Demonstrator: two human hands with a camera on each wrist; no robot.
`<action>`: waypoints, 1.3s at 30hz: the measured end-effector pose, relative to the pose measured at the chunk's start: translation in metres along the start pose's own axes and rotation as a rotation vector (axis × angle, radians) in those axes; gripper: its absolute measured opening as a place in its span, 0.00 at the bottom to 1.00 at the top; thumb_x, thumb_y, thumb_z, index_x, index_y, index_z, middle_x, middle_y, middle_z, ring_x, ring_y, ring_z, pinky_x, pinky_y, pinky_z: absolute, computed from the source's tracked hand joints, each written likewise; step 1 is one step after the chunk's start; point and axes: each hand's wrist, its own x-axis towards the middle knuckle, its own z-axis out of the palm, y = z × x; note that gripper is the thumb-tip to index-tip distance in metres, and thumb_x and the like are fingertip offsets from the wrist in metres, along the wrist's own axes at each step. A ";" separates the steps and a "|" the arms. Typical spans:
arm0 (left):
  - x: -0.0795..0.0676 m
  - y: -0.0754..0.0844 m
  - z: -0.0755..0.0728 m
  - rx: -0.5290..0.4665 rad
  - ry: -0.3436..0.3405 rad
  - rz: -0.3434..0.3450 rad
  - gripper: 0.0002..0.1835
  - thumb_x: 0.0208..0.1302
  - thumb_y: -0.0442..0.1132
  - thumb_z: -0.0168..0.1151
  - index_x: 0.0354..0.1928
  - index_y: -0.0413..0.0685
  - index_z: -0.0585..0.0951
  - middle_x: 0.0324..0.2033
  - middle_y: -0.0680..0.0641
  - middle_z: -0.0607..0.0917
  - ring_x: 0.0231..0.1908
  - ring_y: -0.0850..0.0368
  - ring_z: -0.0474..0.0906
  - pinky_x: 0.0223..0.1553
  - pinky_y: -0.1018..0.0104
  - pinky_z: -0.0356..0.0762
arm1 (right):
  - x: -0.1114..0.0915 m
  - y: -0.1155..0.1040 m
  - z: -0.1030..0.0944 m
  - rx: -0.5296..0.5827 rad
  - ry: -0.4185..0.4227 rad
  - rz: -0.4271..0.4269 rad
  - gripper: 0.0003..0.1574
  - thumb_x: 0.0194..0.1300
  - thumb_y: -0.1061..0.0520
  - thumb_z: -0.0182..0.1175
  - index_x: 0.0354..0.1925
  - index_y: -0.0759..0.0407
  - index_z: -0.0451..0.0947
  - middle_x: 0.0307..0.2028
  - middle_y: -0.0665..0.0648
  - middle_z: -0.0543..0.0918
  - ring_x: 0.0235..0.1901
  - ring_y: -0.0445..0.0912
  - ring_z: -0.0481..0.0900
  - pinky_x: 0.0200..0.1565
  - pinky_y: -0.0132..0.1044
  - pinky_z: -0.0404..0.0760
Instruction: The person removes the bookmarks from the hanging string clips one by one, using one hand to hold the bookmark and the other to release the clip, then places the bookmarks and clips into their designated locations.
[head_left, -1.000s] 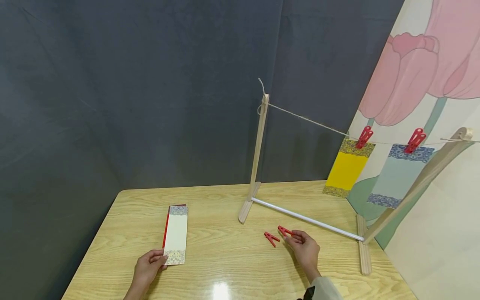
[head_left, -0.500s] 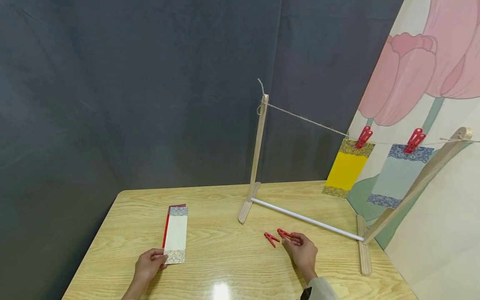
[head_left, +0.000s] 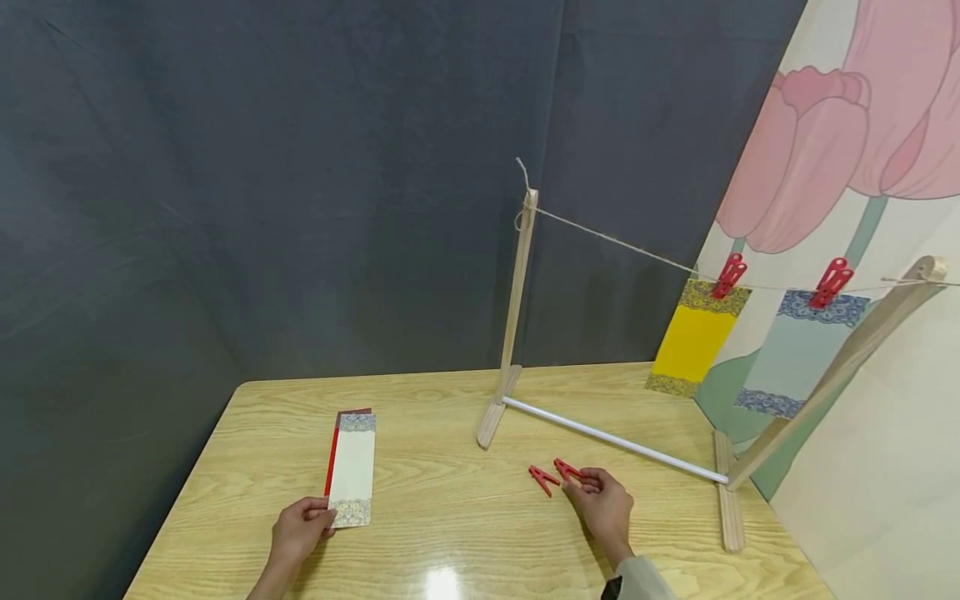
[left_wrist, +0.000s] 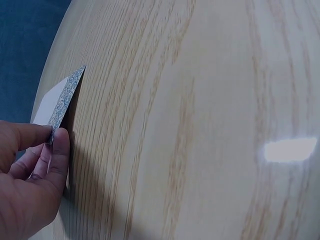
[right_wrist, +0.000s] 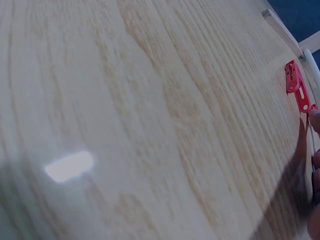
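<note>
My left hand [head_left: 300,532] pinches the near left corner of a white card [head_left: 352,471] with lace-patterned ends. In the left wrist view the thumb and fingers close on the patterned edge of the white card [left_wrist: 59,100], which tilts up off the wood. A red card [head_left: 331,467] shows along its left side. On the right, my right hand [head_left: 603,508] pinches a red clothespin [head_left: 566,470] low over the table. Another red clothespin [head_left: 543,479] lies just left of it, and the right wrist view shows the lying clothespin [right_wrist: 296,82] near the fingertips.
Behind the right hand stands a wooden frame [head_left: 516,300] with a white crossbar [head_left: 615,438] and a string [head_left: 615,240] strung between posts. Red clothespins hold a yellow card [head_left: 692,337] and a pale blue card [head_left: 798,354] on it. The table [head_left: 450,492] meets a dark curtain [head_left: 300,208].
My right hand has shifted slightly left and toward me with its clothespin, closer to the lying one. The left hand and white card have hardly moved.
</note>
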 end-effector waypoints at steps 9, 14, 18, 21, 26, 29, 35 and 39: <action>-0.002 0.003 0.002 0.076 0.028 0.032 0.11 0.50 0.26 0.59 0.37 0.27 0.76 0.21 0.46 0.77 0.21 0.56 0.76 0.23 0.66 0.77 | 0.000 0.000 0.001 -0.045 0.000 -0.011 0.21 0.37 0.56 0.74 0.31 0.62 0.79 0.23 0.53 0.79 0.25 0.42 0.75 0.24 0.27 0.74; -0.005 0.006 0.002 0.169 0.046 0.075 0.10 0.50 0.28 0.61 0.35 0.28 0.77 0.20 0.47 0.77 0.19 0.56 0.76 0.19 0.67 0.76 | -0.002 -0.002 0.001 -0.087 -0.005 -0.029 0.21 0.37 0.56 0.74 0.32 0.61 0.79 0.25 0.54 0.80 0.26 0.43 0.75 0.26 0.30 0.74; -0.003 0.006 0.003 0.219 0.068 0.095 0.10 0.49 0.29 0.61 0.35 0.30 0.78 0.19 0.49 0.78 0.18 0.57 0.76 0.18 0.67 0.75 | -0.001 -0.004 0.001 -0.116 -0.003 -0.052 0.21 0.38 0.57 0.74 0.32 0.62 0.79 0.25 0.55 0.79 0.26 0.44 0.75 0.27 0.32 0.74; -0.003 0.006 0.003 0.232 0.073 0.096 0.10 0.49 0.30 0.62 0.35 0.30 0.78 0.18 0.50 0.78 0.18 0.58 0.76 0.18 0.67 0.75 | -0.001 -0.005 0.001 -0.135 -0.004 -0.060 0.21 0.38 0.57 0.74 0.33 0.62 0.79 0.25 0.55 0.80 0.26 0.44 0.75 0.27 0.33 0.73; -0.004 0.006 0.001 0.246 0.074 0.088 0.10 0.49 0.31 0.62 0.34 0.31 0.78 0.18 0.50 0.77 0.18 0.57 0.76 0.19 0.67 0.75 | -0.003 -0.005 0.000 -0.167 -0.011 -0.085 0.22 0.38 0.57 0.74 0.34 0.63 0.79 0.26 0.55 0.80 0.27 0.45 0.76 0.29 0.36 0.73; -0.005 0.006 0.001 0.240 0.076 0.081 0.10 0.49 0.31 0.62 0.34 0.31 0.78 0.18 0.50 0.77 0.19 0.57 0.76 0.19 0.66 0.75 | -0.003 -0.006 -0.001 -0.173 -0.015 -0.096 0.22 0.38 0.57 0.74 0.35 0.63 0.80 0.26 0.55 0.80 0.28 0.46 0.76 0.30 0.38 0.73; -0.006 0.007 0.001 0.229 0.091 0.085 0.10 0.48 0.30 0.62 0.34 0.30 0.78 0.18 0.50 0.77 0.18 0.56 0.77 0.19 0.65 0.76 | -0.003 -0.005 0.000 -0.179 -0.018 -0.096 0.21 0.38 0.57 0.73 0.34 0.63 0.80 0.26 0.55 0.79 0.27 0.46 0.75 0.30 0.38 0.71; -0.007 0.007 0.001 0.285 0.121 0.098 0.10 0.48 0.32 0.63 0.33 0.33 0.79 0.17 0.52 0.77 0.17 0.58 0.75 0.20 0.65 0.74 | -0.003 -0.006 0.000 -0.183 -0.022 -0.101 0.21 0.38 0.58 0.73 0.34 0.63 0.80 0.25 0.55 0.79 0.27 0.45 0.74 0.30 0.38 0.71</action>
